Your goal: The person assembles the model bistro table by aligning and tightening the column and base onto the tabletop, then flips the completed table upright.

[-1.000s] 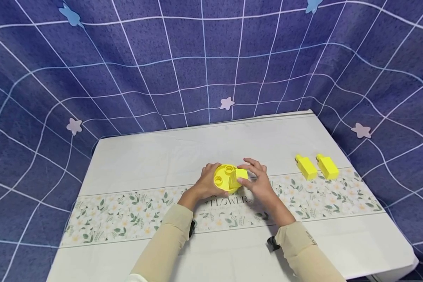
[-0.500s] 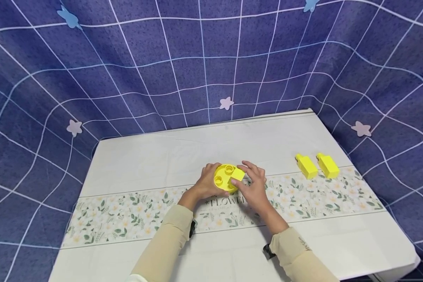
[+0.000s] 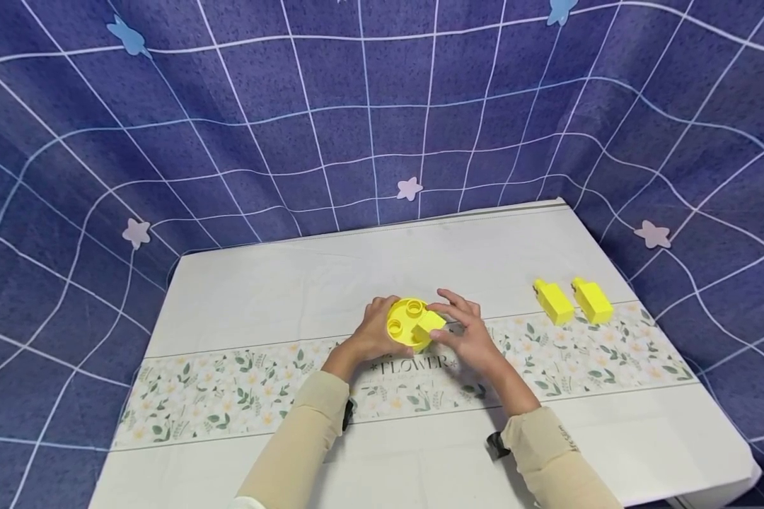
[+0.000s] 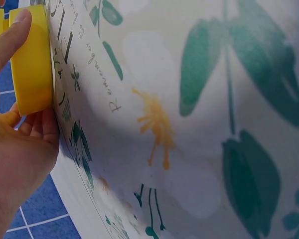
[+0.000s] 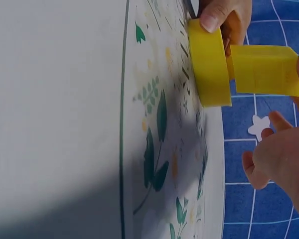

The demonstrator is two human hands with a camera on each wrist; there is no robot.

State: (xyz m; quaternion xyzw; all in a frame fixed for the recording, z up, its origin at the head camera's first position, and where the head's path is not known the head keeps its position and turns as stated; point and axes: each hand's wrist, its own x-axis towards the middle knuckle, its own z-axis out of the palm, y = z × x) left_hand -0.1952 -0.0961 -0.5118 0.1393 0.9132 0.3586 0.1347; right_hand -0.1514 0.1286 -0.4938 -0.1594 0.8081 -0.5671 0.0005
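A yellow round base (image 3: 403, 313) with raised ring sockets rests on the table, and my left hand (image 3: 374, 331) grips its left side. In the left wrist view the thumb lies on the wall of this base (image 4: 32, 74). On the base's right part stands a yellow rectangular block (image 3: 429, 323). My right hand (image 3: 474, 341) pinches the block's free end between thumb and finger, other fingers spread. From the right wrist, the block (image 5: 264, 69) meets the base (image 5: 209, 64) at a narrow neck. How deep the neck sits is hidden.
Two more yellow blocks (image 3: 553, 302) with narrow necks lie side by side on the right of the table. A floral band (image 3: 229, 389) crosses the white tablecloth (image 3: 261, 283). A blue gridded curtain (image 3: 331, 127) surrounds the back and sides.
My right hand has turned the block: it swung left half a second ago and has come partly back right now. The left hand and base have stayed in place.
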